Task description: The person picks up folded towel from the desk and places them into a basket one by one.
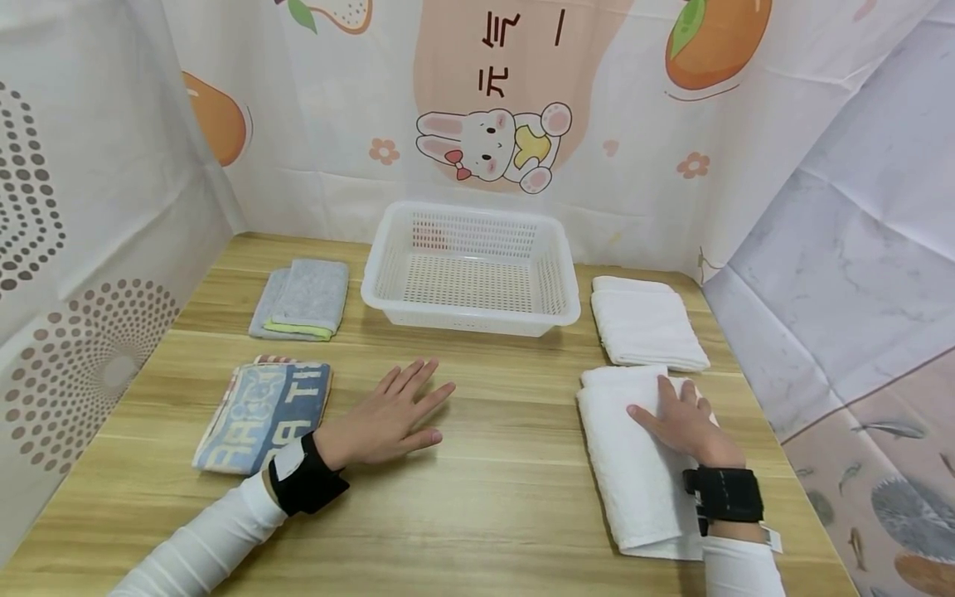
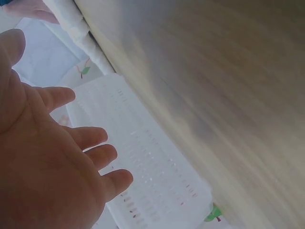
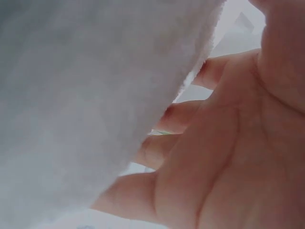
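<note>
My left hand (image 1: 384,421) is palm down over the table, fingers spread, holding nothing, just right of a blue and cream patterned towel (image 1: 257,406). Its palm and spread fingers fill the left side of the left wrist view. At the right, my right hand (image 1: 688,421) lies over a folded white towel (image 1: 634,473), fingertips on its upper part. In the right wrist view the fingertips meet the towel's fluffy surface (image 3: 86,105), with the palm raised off it. A second folded white towel (image 1: 645,319) lies just beyond that one.
A white perforated plastic basket (image 1: 472,319) stands at the back middle of the wooden table (image 1: 477,514). Left of it lies a folded grey cloth (image 1: 309,290) with a yellow-green edge. Printed curtains (image 1: 321,124) enclose the table's back and sides.
</note>
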Demonstrator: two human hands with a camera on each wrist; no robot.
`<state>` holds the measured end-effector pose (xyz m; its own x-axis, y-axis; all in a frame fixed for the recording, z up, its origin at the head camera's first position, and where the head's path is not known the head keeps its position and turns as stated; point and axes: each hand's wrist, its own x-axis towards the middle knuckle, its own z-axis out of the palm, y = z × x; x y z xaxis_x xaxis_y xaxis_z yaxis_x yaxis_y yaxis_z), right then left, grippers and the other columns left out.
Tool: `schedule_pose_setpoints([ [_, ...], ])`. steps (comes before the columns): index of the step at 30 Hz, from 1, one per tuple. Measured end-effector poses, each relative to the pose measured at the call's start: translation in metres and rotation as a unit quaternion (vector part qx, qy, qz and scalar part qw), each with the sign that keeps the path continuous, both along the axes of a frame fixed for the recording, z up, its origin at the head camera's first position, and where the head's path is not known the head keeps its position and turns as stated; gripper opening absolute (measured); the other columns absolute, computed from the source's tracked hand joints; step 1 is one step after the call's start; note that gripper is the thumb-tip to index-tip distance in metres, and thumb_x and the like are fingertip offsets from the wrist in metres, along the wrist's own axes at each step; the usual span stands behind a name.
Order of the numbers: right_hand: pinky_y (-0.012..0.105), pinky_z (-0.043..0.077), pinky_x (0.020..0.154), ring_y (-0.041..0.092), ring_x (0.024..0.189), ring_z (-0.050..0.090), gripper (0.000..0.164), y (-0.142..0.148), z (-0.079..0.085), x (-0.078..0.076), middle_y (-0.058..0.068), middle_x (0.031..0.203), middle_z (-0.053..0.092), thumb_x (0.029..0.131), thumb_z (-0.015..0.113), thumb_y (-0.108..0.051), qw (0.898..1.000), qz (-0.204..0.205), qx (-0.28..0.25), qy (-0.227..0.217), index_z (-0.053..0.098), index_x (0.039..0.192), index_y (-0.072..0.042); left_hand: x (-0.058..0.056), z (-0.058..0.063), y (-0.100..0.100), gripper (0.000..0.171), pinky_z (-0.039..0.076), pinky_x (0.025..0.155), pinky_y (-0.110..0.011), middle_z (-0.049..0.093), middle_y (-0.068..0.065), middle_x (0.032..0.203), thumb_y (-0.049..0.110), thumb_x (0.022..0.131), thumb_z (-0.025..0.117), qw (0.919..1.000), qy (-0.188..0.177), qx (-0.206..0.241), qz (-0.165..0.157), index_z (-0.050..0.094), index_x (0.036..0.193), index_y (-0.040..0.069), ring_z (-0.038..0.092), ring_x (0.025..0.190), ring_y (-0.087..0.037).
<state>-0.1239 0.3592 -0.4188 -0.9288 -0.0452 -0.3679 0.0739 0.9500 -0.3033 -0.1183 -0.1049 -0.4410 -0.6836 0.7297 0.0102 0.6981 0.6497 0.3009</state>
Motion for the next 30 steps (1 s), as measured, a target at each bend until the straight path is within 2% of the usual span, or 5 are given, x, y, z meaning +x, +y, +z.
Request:
schedule_pose_setpoints([
  [8, 0.079, 0.009, 0.101, 0.075, 0.129, -0.001, 0.096, -0.004, 0.001, -0.001, 0.055, 0.144, -0.005, 0.1, 0.048, -0.054, 1.0, 0.003, -0.005, -0.002, 0.007, 0.148, 0.018, 0.0, -0.001, 0.0, 0.068, 0.015, 0.118, -0.06, 0.012, -0.024, 0.163, 0.05, 0.103, 0.046, 1.0, 0.001, 0.002, -0.001, 0.027, 0.158, 0.016, 0.01, 0.151, -0.039],
  [14, 0.08, 0.013, 0.1, 0.075, 0.129, 0.0, 0.097, -0.008, 0.005, -0.002, 0.054, 0.145, -0.005, 0.1, 0.046, -0.056, 1.0, 0.004, -0.006, -0.008, 0.006, 0.15, 0.018, -0.001, 0.0, 0.0, 0.068, 0.015, 0.118, -0.059, 0.012, -0.024, 0.163, 0.05, 0.103, 0.046, 1.0, 0.0, 0.0, -0.002, 0.027, 0.159, 0.016, 0.009, 0.151, -0.039],
  [30, 0.079, 0.012, 0.102, 0.074, 0.131, -0.002, 0.098, -0.012, 0.003, -0.002, 0.053, 0.146, -0.006, 0.1, 0.046, -0.057, 1.0, 0.001, -0.002, -0.015, 0.006, 0.15, 0.017, -0.001, 0.001, 0.002, 0.067, 0.015, 0.118, -0.06, 0.013, -0.025, 0.163, 0.049, 0.103, 0.046, 1.0, -0.007, 0.001, -0.003, 0.028, 0.158, 0.015, 0.01, 0.151, -0.04],
])
